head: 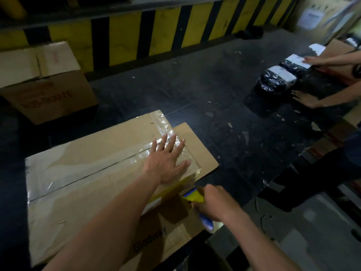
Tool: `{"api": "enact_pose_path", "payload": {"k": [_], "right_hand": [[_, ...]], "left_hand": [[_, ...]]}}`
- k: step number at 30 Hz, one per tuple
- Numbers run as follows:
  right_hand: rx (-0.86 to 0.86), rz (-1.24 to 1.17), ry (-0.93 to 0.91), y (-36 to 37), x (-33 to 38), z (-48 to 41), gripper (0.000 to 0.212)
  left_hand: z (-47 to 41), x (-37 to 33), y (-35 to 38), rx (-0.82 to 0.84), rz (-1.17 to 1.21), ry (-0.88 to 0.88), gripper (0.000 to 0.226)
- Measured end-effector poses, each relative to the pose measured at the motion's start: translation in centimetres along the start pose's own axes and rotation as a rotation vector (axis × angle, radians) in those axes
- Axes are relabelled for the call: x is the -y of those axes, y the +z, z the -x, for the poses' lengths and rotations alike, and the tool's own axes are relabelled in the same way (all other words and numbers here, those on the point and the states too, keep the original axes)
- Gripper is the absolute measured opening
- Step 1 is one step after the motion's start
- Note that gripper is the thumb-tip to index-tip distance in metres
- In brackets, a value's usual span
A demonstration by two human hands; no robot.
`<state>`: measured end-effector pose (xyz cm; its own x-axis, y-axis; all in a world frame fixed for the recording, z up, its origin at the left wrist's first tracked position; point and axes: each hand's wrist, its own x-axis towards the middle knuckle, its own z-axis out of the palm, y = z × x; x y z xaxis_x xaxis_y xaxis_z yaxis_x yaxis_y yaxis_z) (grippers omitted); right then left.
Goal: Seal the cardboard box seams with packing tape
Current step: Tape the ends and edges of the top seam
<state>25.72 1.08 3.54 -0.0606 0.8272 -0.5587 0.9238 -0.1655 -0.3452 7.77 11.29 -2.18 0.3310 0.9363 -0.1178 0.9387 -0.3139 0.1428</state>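
Nearest you, your right hand (214,202) is closed around the blue-and-yellow plastic tape dispenser (197,200), held against the near right side of the box, just under its top edge. Judgement: you are running or cutting a strip down that side.

Your left hand (168,159) lies flat on the lid, fingers spread, palm over the glossy clear packing tape (168,132) near the far right corner. It grips nothing; it only presses.

Task object: brown corrugated cardboard box (82,173), directly in front of you on the dark, scuffed work surface (214,94). Centre seam shows as a dark line under shiny tape. Another tape strip crosses the far right end.

Handling judgement: lid flaps look stiff but may flex over the seam, so press beside it rather than on it. Tape is thin, slick and wrinkles easily; smooth outward from the middle. Weight cannot be told.

Farther off: a second brown cardboard carton (45,81) at left, black plastic-wrapped bundles (277,79) at right with another person's hands on them, then a yellow-and-black striped barrier (156,26).
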Motion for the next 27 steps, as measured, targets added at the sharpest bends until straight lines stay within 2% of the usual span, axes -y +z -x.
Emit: {"api": "enact_pose_path", "payload": {"k": [6,15,17,20,22,27], "right_hand": [[-0.268,-0.081,-0.097,-3.6,-1.9,1.6,0.028],[-0.331,-0.143,-0.243,-8.2,-3.7,2.0,0.018],[-0.332,-0.157,-0.297,-8.9,-3.3,1.6,0.023],[-0.326,-0.169,-0.377,-9.9,-2.1,0.9,0.042],[-0.321,-0.156,-0.445,-10.2,-0.6,0.5,0.044],[-0.257,-0.072,-0.631,-8.9,4.1,-0.3,0.060]], "left_hand": [[0.0,-0.7,0.2,-0.009,0.025,-0.087,0.085],[-1.0,-2.0,-0.2,0.029,0.062,-0.188,0.102],[-1.1,-1.4,-0.8,0.002,0.127,-0.192,0.091],[0.0,-0.1,-2.4,-0.079,0.226,-0.173,0.055],[1.6,0.6,-3.6,-0.103,0.242,-0.195,0.035],[7.1,2.7,-5.5,-0.133,0.301,-0.460,0.039]]}}
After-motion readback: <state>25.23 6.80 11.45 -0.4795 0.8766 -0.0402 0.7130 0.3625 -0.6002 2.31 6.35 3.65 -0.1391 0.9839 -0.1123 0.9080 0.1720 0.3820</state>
